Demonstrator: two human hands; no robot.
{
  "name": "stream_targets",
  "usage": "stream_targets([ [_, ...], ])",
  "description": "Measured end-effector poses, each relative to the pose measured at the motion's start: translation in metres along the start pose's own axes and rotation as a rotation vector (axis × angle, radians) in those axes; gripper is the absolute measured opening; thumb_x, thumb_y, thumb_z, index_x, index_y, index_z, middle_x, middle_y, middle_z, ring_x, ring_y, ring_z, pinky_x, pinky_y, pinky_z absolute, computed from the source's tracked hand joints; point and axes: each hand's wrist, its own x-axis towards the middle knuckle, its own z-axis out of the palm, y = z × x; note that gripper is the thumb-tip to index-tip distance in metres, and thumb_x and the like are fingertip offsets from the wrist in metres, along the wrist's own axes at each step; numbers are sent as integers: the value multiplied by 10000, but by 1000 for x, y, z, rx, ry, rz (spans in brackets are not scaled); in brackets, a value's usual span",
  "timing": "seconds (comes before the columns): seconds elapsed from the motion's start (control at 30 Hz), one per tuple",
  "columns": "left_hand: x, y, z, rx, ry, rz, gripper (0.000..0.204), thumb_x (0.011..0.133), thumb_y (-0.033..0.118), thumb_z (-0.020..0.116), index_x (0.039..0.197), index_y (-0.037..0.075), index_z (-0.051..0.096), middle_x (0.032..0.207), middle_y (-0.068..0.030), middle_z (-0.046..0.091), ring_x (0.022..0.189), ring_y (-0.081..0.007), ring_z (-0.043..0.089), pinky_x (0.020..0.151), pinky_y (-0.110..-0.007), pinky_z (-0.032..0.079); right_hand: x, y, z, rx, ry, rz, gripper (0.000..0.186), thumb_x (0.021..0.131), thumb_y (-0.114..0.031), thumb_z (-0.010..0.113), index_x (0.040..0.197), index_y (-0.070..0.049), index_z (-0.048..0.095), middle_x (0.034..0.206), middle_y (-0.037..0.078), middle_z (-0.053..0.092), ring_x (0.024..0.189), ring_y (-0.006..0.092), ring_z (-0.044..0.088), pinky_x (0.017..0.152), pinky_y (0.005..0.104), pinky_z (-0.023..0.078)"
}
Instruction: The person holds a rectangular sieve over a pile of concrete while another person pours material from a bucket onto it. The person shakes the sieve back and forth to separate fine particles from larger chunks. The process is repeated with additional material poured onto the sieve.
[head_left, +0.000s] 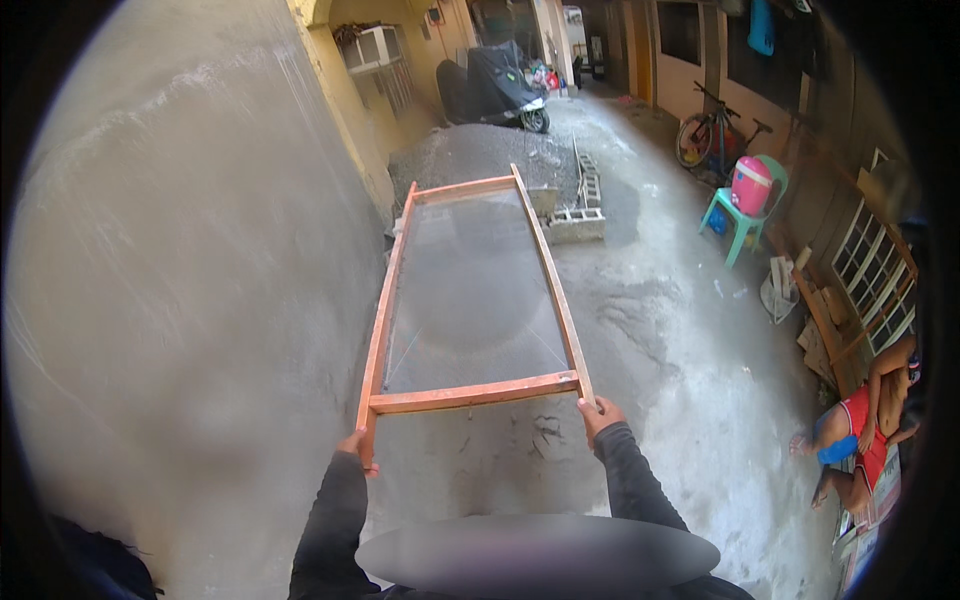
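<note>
A long sand screen (475, 393), an orange-painted wooden frame with fine mesh (470, 290) stretched across it, extends ahead of me. My left hand (352, 442) is closed around the near end of its left rail. On the right rail, just below the near crossbar, my right hand (601, 418) has its fingers wrapped round the wood. The far end of the frame reaches a heap of grey sand (450, 150); whether it rests on the heap I cannot tell. Dark long sleeves cover both my forearms.
A rough grey wall (200, 280) rises close on the left. Hollow concrete blocks (577, 226) border the heap, with a covered motorcycle (495, 85) behind. Rightward are a bicycle (715, 130), a green chair (738, 225) bearing a pink jug (751, 186), a bucket (778, 295) and a seated person (872, 425).
</note>
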Motion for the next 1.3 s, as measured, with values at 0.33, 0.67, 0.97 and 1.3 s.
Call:
stream_targets([
  [0.33,-37,-123,-33,-493,-197,-68,730,683,698,465,906,4,516,691,-146,519,559,-359,570,506,-471,504,-95,59,3,859,-449,523,505,769,-602,463,774,-98,484,549,33,440,434,170,484,388,332,436],
  [0.67,21,-130,-89,-405,-716,-366,594,737,590,506,746,-3,546,574,-120,491,526,-322,527,475,-415,443,-136,10,44,564,-370,639,504,777,-569,470,868,-73,471,492,14,412,371,129,415,326,291,362],
  [0.97,28,-202,-175,-298,-621,-312,586,733,609,502,717,24,526,519,-84,476,442,-267,489,425,-370,411,-245,52,128,598,-275,618,521,727,-587,529,857,-82,517,509,5,389,380,128,391,336,281,321],
  [1.3,23,-191,-168,-297,-671,-359,588,700,619,539,757,34,540,533,-82,476,475,-269,483,452,-381,395,-252,38,121,498,-180,610,604,677,-641,549,886,-75,515,540,27,416,372,149,413,328,302,345],
])
